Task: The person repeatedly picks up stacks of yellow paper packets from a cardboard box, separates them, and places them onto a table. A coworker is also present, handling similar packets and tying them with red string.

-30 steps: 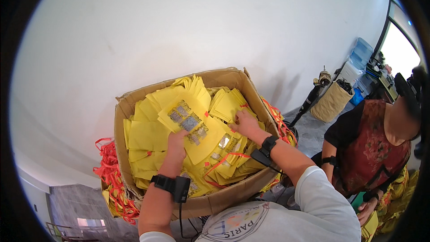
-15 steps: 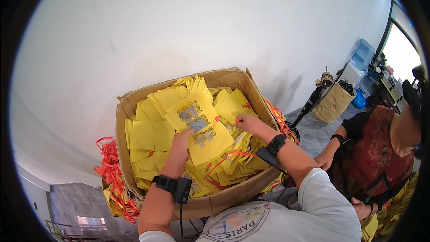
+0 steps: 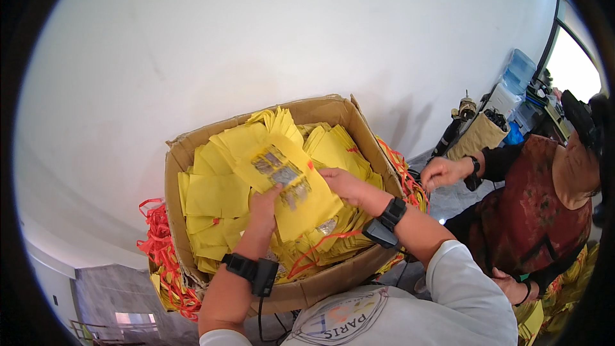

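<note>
Holding: my left hand (image 3: 264, 206) and right hand (image 3: 344, 184) each kept a closed grip on one yellow bag (image 3: 288, 182).
Below: cardboard box (image 3: 320, 285) of yellow bags.

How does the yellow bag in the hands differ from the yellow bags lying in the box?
The held yellow bag is lifted and tilted, its printed panel showing; the stacked bags lie flat with plain faces up. The left hand and right hand grip the held bag; the stacked bags are untouched. Both are yellow, in one cardboard box.
</note>
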`<state>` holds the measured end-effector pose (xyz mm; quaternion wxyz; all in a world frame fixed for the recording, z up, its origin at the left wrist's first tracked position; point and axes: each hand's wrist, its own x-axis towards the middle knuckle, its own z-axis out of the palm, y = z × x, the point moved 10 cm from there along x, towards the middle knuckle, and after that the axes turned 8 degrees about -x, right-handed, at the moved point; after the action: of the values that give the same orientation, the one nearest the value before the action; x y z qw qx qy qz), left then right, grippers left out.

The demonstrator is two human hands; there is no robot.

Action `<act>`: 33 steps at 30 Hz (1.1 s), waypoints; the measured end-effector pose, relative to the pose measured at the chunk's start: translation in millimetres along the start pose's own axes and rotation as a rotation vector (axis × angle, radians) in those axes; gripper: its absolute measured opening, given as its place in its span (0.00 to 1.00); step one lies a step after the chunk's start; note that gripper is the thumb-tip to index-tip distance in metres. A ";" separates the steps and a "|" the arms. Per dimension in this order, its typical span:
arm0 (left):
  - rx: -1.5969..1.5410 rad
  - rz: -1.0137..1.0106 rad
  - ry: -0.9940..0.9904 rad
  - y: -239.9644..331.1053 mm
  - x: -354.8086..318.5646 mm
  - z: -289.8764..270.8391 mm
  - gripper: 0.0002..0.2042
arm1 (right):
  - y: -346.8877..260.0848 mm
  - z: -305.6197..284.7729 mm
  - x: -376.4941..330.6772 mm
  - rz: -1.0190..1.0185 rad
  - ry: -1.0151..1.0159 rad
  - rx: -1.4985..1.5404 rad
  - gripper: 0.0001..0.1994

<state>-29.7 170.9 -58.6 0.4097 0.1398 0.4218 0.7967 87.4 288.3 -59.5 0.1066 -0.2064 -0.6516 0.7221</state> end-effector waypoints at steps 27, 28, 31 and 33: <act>0.167 -0.144 -0.210 -10.2 -3.6 9.5 0.17 | 123.1 -59.1 3.6 0.326 -0.022 -0.677 0.18; 0.164 -0.162 -0.207 -15.1 -4.0 8.6 0.17 | 117.3 -63.2 2.0 0.296 0.043 -0.559 0.17; 0.157 -0.169 -0.207 -24.2 -1.0 4.1 0.18 | 115.5 -73.8 -12.5 0.388 0.188 -0.406 0.16; 0.180 -0.192 -0.177 -30.8 1.3 -4.4 0.18 | 117.8 -68.0 -16.7 0.452 0.164 -0.355 0.17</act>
<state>-16.5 179.0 -85.6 0.5055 0.2049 0.4652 0.6972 145.5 327.2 -177.4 -0.0422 -0.4192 -0.6946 0.5831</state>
